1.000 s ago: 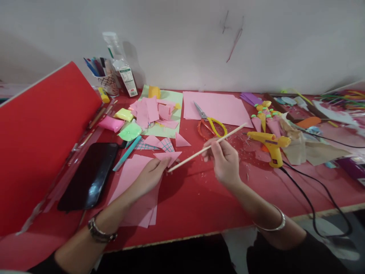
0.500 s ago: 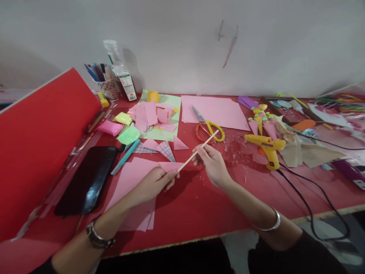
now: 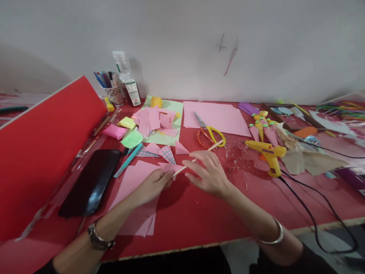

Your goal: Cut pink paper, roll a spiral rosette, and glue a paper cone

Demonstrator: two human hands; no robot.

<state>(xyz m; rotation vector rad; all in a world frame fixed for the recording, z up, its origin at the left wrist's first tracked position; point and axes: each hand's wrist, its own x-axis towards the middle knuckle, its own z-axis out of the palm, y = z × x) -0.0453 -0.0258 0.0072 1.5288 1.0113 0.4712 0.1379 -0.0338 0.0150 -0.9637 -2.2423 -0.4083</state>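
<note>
My left hand [image 3: 155,182] pinches the near end of a thin wooden stick [image 3: 216,144] together with a small pink paper piece [image 3: 168,167]. The stick slants up to the right toward the scissors [image 3: 209,131]. My right hand [image 3: 207,173] hovers over the middle of the stick with fingers spread and loose, palm down; the stick passes under or between its fingers. Below my left hand lie larger pink paper sheets [image 3: 134,182] on the red table [image 3: 196,217].
A black phone [image 3: 91,182] lies left of the pink sheets, beside a raised red board [image 3: 42,152]. A yellow glue gun [image 3: 268,152] with a black cord is at right. Pink paper scraps [image 3: 154,120], a pen cup [image 3: 112,89] and a bottle [image 3: 128,82] stand behind.
My left hand took the stick's near end at the pink piece. My right hand slid down the stick toward the left hand and loosened from a pinch to spread fingers.
</note>
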